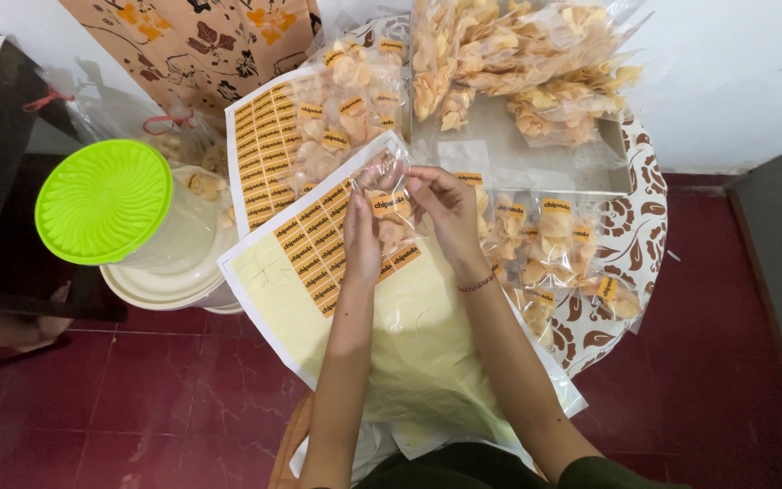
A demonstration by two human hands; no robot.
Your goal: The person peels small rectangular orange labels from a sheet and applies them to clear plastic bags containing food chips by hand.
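Chip packet [389, 210] partly hidden between left hand [361, 237], right hand [443, 210]

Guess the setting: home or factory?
Likely a home snack-packing setup: both hands hold a small bag of chips over a sticker sheet, with labelled bags on a patterned table, red tiled floor.

— Where are your arms?

— Both of your forearms reach up from the bottom edge, bare, drawing close together toward the wrists.

— And your hands?

— Your left hand [361, 237] is raised with fingers extended upward, thumb pressed toward the right. Your right hand [443, 210] sits just beside it, fingers curled inward in a pinch, fingertips meeting the left's. A thin bracelet circles your right wrist.
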